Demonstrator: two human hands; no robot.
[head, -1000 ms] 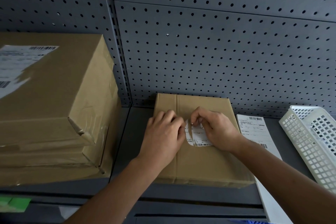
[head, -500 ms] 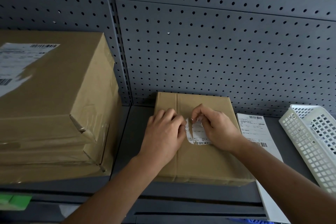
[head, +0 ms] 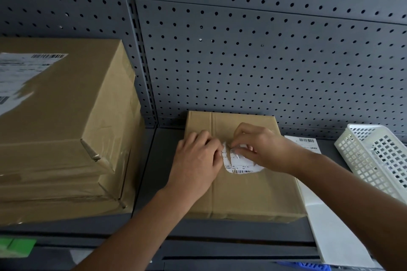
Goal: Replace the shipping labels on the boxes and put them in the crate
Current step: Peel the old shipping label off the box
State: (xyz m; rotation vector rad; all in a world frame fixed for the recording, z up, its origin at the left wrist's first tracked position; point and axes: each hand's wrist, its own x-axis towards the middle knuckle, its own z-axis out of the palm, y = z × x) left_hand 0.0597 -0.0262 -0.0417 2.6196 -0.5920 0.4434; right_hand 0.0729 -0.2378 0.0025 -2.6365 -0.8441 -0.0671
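A flat brown cardboard box (head: 246,196) lies on the grey shelf (head: 158,171) in front of me. A torn white shipping label (head: 242,166) with a barcode sticks to its top. My left hand (head: 196,165) rests on the box at the label's left edge with curled fingers. My right hand (head: 262,149) pinches a lifted strip of the label at its upper edge. To the right of the box lies a sheet of fresh white labels (head: 308,145).
A stack of larger brown boxes (head: 63,130), the top one bearing a partly torn label (head: 19,75), stands at the left. A white perforated plastic basket (head: 378,160) sits at the right. A grey pegboard wall (head: 242,50) closes the back.
My right hand's fingers have worked further into the label's upper edge, and a strip of it now stands lifted. The box and my left hand stay in place.
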